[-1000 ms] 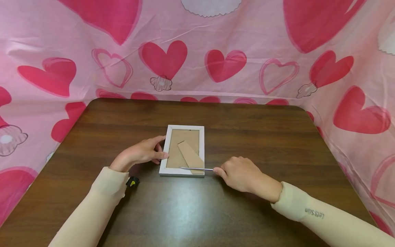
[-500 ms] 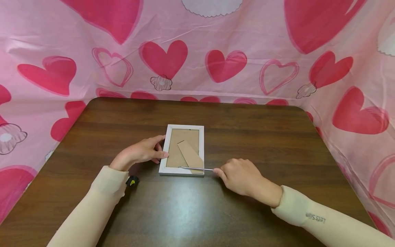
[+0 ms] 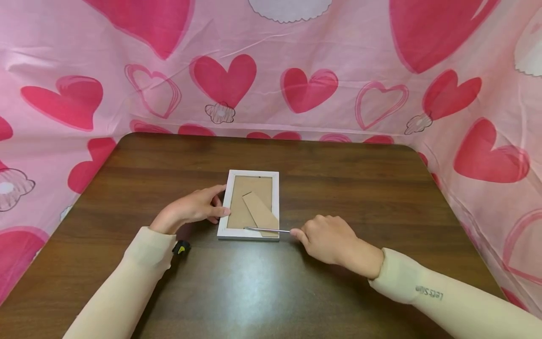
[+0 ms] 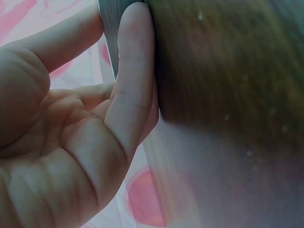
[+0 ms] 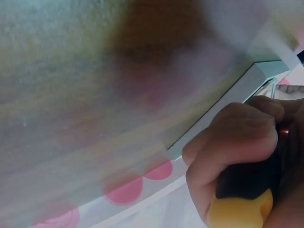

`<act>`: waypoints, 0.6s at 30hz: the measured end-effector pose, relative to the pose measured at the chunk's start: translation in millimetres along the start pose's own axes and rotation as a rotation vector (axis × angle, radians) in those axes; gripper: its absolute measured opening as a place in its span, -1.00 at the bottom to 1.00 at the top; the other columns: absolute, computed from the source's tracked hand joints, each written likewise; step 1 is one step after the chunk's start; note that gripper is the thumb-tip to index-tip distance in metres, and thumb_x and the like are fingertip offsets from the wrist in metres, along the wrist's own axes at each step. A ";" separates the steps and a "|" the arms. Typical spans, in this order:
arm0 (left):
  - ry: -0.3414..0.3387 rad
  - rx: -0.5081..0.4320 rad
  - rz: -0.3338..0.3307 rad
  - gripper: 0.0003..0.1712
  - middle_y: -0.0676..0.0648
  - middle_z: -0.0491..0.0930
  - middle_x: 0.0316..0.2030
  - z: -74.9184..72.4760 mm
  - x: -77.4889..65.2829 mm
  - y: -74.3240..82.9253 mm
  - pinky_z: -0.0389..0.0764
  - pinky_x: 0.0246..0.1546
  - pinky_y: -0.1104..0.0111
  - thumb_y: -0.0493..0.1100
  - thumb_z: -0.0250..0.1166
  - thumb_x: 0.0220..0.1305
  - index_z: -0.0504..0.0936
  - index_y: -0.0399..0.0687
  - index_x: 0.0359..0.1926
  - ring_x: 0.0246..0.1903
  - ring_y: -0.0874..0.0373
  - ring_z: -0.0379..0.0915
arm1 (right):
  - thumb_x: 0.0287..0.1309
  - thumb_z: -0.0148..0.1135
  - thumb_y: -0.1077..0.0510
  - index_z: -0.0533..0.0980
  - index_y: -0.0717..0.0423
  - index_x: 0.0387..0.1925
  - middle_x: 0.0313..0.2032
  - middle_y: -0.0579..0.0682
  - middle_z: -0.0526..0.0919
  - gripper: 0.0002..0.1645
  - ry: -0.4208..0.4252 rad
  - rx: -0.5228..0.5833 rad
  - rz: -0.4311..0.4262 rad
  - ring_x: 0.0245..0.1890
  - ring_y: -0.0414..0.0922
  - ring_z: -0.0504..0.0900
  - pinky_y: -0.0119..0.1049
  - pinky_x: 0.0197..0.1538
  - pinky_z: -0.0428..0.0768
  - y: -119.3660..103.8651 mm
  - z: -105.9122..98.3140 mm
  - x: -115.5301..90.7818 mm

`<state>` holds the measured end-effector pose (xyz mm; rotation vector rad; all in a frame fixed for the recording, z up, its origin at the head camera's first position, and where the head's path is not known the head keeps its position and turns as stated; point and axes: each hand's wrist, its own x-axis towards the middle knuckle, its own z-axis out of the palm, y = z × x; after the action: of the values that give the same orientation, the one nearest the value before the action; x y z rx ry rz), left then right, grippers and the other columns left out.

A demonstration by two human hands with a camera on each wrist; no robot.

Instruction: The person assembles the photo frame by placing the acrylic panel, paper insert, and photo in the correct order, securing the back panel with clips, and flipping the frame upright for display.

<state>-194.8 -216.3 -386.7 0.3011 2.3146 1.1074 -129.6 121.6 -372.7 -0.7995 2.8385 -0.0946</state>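
A white picture frame [image 3: 275,197] lies face down on the table, its brown backing board [image 3: 241,212] and slanted easel leg [image 3: 260,212] showing. My left hand [image 3: 192,207] holds the frame's left side, thumb over the rim and fingers against the outer edge. The left wrist view shows those fingers [image 4: 135,61] close up beside the edge. In my right hand [image 3: 328,239] is a screwdriver [image 3: 271,230], gripped by its yellow and black handle [image 5: 242,204]. Its metal shaft crosses the lower end of the easel leg, and the tip is at the backing's lower edge.
A small black object with a yellow mark [image 3: 181,248] is beside my left sleeve. The dark wooden table [image 3: 347,179] is bordered by pink cloth with hearts [image 3: 262,47] at the back and sides.
The screwdriver tip has shifted very slightly left along the backing's lower edge. Both hands keep their hold, and the frame stays in place.
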 end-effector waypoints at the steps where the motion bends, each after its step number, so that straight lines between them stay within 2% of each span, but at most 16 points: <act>1: 0.001 0.002 -0.001 -0.05 -0.21 0.44 -0.32 -0.1 -0.1 0.1 0.66 -0.28 0.24 -0.14 0.39 0.16 0.03 -0.12 0.44 -0.39 0.04 0.53 | 0.38 -0.18 -0.34 0.34 -0.21 -0.79 -0.78 -0.24 0.16 -0.34 -0.013 0.008 0.004 -0.72 -0.27 0.24 -0.32 -0.69 0.28 -0.3 -1.1 0.5; 10: -0.001 0.001 0.005 -0.06 -0.21 0.44 -0.33 0.3 -0.5 1.8 0.66 -0.29 0.24 -0.15 0.38 0.18 0.02 -0.15 0.44 -0.41 0.04 0.54 | 0.37 -0.23 -0.39 0.32 -0.16 -0.82 -0.75 -0.20 0.22 -0.28 -0.087 0.013 0.032 -0.67 -0.24 0.32 -0.28 -0.60 0.38 -2.6 -8.3 3.5; 18: -0.005 -0.004 0.011 -0.06 -0.21 0.43 -0.34 0.3 -0.9 0.7 0.66 -0.30 0.24 -0.16 0.37 0.19 0.02 -0.16 0.44 -0.40 0.04 0.53 | 0.36 -0.17 -0.37 0.34 -0.13 -0.81 -0.76 -0.17 0.23 -0.29 -0.137 0.040 0.048 -0.70 -0.22 0.26 -0.29 -0.63 0.35 -3.9 -10.5 7.3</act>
<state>-193.9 -216.0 -386.0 0.3144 2.3094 1.1148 -135.9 114.6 -363.2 -0.7006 2.7162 -0.0867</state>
